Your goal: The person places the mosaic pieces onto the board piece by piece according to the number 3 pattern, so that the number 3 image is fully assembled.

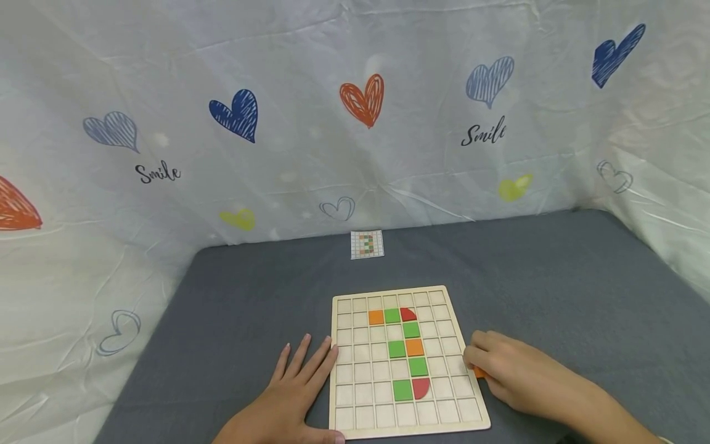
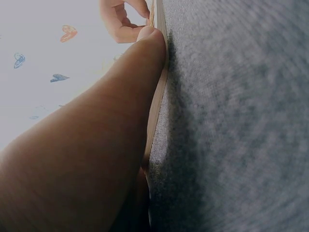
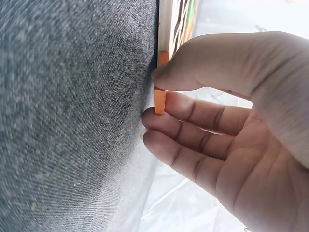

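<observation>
A light wooden grid board (image 1: pixel 363 372) lies on the dark grey table. Green and orange square tiles and two red rounded tiles sit in its middle cells; one green tile (image 1: pixel 402 390) is near the bottom. My left hand (image 1: pixel 294 394) lies with fingers spread at the board's left edge, thumb at the lower left corner. Beside the right edge, my right hand (image 1: pixel 516 370) pinches an orange tile (image 3: pixel 160 101) between thumb and fingers. Orange shows on both sides of the thumb in the right wrist view; I cannot tell whether this is one tile or two.
Behind the board, a small card (image 1: pixel 367 245) with a coloured grid pattern lies near the table's far edge. The grey cloth (image 1: pixel 266 283) covers the table. A white curtain (image 1: pixel 299 154) printed with hearts hangs around the back and sides.
</observation>
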The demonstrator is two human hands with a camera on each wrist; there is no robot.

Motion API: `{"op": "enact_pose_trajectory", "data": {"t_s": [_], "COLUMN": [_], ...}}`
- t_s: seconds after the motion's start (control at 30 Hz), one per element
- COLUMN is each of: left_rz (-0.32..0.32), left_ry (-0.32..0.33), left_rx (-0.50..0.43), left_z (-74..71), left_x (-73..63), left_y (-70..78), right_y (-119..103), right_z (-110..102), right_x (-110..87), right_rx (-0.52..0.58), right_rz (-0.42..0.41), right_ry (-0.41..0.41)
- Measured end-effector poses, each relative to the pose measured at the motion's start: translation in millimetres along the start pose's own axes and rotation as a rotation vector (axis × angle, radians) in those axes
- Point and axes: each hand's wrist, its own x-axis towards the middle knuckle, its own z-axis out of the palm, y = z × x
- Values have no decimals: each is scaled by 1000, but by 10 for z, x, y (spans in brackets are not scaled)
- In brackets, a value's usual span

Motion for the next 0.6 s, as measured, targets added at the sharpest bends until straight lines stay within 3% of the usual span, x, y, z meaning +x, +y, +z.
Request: {"op": "enact_pose_trajectory", "data": {"t_s": [0.6], "left_rz": [16], "left_ry": [15], "left_rx": [27], "left_z": [7], "left_x": [1], "left_y": [-19], "right_y": [7], "right_z": [-13], "right_x": [12], "right_rx": [0], "right_rz": [-40], "right_ry": [25]}}
